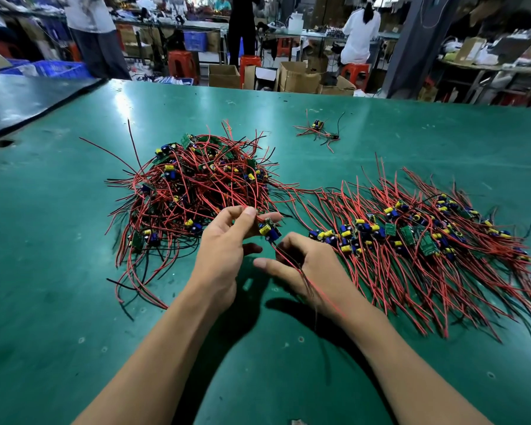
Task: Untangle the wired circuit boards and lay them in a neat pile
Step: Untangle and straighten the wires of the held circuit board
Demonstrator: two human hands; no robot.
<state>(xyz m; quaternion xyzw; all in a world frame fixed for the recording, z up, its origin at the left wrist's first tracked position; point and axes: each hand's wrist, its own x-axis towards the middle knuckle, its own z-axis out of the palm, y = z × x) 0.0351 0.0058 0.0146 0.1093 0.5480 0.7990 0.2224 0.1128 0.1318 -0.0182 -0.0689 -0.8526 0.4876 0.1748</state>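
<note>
left hand [224,243] pinches upper red wire [259,216] | right hand [307,265] grips lower wires [277,247] | circuit board [270,230] likely light, wires springy, snag-prone; hold near board

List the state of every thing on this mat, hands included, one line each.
Tangled heap: knotted, unsorted, on the left.
Neat pile: laid flat on the right, wires fanned toward the person.
Held board: lifted, between both hands.
Left hand: pinches held board's red wires.
Right hand: fingers curled round held board's trailing wires.
Small cluster: loose, apart, far side.
</note>
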